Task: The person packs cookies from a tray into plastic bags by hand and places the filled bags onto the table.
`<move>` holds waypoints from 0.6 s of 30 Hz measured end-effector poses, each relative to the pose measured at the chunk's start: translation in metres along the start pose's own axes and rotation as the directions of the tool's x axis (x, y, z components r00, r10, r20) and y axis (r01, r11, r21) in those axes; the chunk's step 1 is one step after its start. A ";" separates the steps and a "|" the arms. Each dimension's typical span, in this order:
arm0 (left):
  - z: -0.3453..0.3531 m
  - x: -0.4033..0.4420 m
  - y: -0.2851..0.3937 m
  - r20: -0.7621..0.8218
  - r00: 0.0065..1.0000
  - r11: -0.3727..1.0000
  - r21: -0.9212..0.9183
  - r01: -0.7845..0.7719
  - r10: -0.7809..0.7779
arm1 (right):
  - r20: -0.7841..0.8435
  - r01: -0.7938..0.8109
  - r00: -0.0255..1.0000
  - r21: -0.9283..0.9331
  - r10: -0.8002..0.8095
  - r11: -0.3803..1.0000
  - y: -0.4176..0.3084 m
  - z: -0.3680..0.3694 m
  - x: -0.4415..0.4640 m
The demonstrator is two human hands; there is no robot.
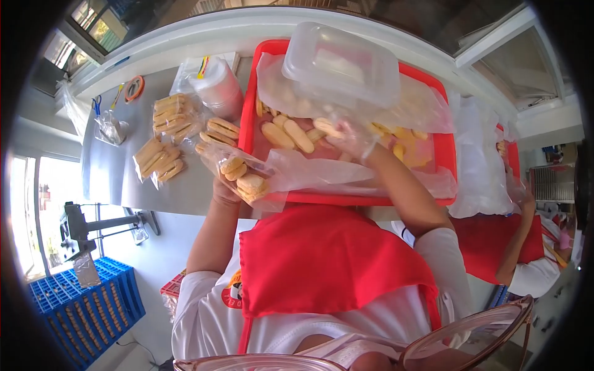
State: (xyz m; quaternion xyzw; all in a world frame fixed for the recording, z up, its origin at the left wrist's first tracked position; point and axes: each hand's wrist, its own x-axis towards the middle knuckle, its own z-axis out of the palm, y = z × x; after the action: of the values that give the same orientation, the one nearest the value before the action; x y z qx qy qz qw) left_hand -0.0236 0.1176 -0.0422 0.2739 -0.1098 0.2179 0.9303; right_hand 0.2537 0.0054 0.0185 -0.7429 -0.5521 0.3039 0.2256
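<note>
My left hand (228, 190) is wrapped round a clear plastic bag (244, 179) with several oblong biscuits in it, at the near left corner of a red tray (450, 148). Inside the tray, my right hand (352, 140), in a thin clear glove, grips a pale biscuit (326, 127). More loose biscuits (288, 133) lie on the tray's pinkish lining, beside and beyond that hand. Clear plastic sheeting (421, 102) lies over part of the tray, and a translucent plastic tub (340, 62) rests on its far side.
Filled biscuit bags (159, 159), a stack of round clear containers (219, 89), an orange tape roll (133, 89) and blue scissors (96, 104) are on the left of the table (198, 188). A co-worker's arm (523, 229) is at the right, beside white plastic sheeting (479, 167). Blue crates (93, 303) stand lower left.
</note>
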 end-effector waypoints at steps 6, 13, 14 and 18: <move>-0.008 -0.008 -0.002 -0.145 0.989 0.998 0.054 0.026 -0.018 | 0.037 0.473 0.851 -0.489 -0.524 0.733 0.088 -0.001 -0.033; -0.003 -0.012 -0.003 -0.366 0.930 0.967 0.225 0.115 -0.026 | -0.187 -0.241 0.954 -0.017 0.234 0.970 0.029 -0.035 -0.079; 0.000 -0.011 -0.004 -0.359 0.933 0.988 0.123 0.092 -0.042 | -0.214 -0.333 0.915 0.072 0.341 0.940 0.037 -0.032 -0.078; -0.002 -0.012 -0.002 -0.450 0.890 0.997 -0.056 0.057 -0.076 | -0.085 -0.027 0.996 -0.265 0.004 0.964 0.062 -0.026 -0.072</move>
State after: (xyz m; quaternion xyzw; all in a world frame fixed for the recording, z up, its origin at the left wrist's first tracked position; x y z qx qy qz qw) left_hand -0.0329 0.1131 -0.0492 0.2001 0.1144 0.2412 0.9427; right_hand 0.2997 -0.0817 0.0100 -0.7829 -0.5721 0.1974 0.1442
